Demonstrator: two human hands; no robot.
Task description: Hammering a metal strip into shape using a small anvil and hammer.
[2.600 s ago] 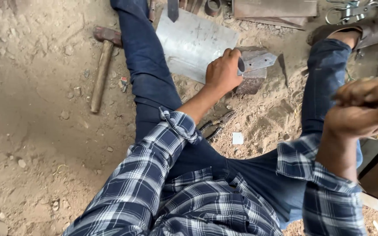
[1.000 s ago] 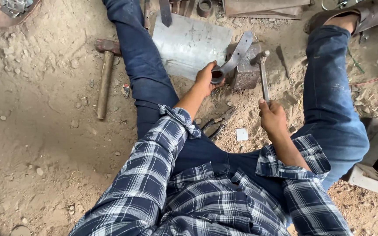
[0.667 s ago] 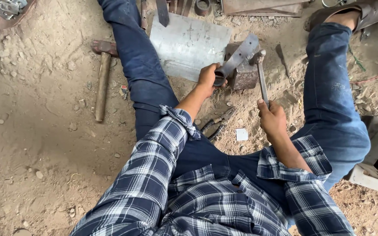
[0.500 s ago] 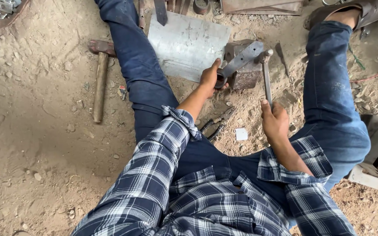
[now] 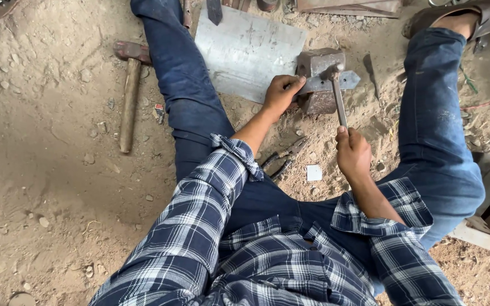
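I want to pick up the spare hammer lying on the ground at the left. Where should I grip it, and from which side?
Grip the spare hammer on its long wooden handle, near the free lower end. It lies flat on the dirt, head away from the person and close to the left leg, so come from above on the open left side.

Soft, even daylight, faint shadows on the dirt, sharp focus, slight stretching toward the edges.

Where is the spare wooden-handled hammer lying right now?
In the head view, the spare hammer lies on the dirt at upper left, outside the person's left leg, away from both hands.
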